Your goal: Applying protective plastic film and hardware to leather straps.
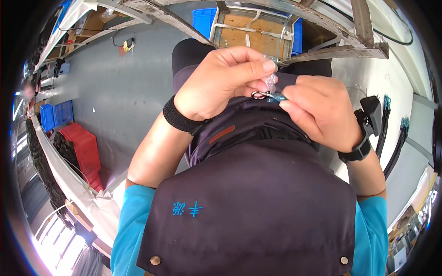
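Above my lap, both hands work close together. My left hand [225,80] pinches a crumpled strip of clear plastic film [270,82] between thumb and forefinger, with its other fingers curled beneath. My right hand [320,108] is closed, and its thumb and forefinger grip a small part wrapped in bluish see-through plastic [277,97]. Dark rings with a bit of bright metal [259,94] stick out of the wrapped part toward my left fingertips. The right fingers hide the rest of that part.
A white table [354,87] lies at my right, bearing long black pieces with blue plastic-wrapped ends [404,124]. Ahead, a metal frame [338,53] stands near blue crates [203,22] and a wooden board [248,28]. Red boxes [83,147] and more blue crates [56,115] sit at left.
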Motion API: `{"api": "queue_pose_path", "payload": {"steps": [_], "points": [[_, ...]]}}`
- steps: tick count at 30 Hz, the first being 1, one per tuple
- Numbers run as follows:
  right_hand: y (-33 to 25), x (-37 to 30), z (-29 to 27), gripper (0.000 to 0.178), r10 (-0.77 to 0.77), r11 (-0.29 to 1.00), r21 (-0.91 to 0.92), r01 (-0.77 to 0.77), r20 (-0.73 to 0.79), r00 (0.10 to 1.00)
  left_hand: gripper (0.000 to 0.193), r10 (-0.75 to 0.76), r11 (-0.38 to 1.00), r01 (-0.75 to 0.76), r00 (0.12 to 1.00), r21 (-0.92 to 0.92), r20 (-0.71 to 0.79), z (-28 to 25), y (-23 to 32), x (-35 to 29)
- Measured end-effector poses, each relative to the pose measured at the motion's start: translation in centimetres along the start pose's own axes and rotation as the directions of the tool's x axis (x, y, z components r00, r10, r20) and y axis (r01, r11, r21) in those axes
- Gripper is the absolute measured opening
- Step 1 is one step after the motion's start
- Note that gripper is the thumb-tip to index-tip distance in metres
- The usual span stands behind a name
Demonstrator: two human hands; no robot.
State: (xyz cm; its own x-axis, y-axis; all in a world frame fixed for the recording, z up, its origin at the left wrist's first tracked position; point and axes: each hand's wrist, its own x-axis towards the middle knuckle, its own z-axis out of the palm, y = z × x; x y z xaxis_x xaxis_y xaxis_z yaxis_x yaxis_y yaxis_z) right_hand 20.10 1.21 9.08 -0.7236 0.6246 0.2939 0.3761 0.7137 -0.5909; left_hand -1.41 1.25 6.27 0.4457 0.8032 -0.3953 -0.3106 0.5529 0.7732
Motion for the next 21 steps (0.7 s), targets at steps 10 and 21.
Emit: {"api": "queue_pose_path", "payload": {"steps": [10, 21], "points": [[0.6, -0.3, -0.2, 0.016, 0.145, 0.967, 0.186, -0.173, 0.155, 0.977, 0.014, 0.135, 0.990, -0.139, 0.988, 0.041, 0.079, 0.1, -0.9, -0.5], [1.6, 0.4, -0.5, 0.027, 0.419, 0.173, 0.636, -0.752, 0.644, 0.641, 0.033, 0.254, 0.962, -0.270, 0.941, 0.043, 0.221, -0.6, -2.3, -1.0]]}}
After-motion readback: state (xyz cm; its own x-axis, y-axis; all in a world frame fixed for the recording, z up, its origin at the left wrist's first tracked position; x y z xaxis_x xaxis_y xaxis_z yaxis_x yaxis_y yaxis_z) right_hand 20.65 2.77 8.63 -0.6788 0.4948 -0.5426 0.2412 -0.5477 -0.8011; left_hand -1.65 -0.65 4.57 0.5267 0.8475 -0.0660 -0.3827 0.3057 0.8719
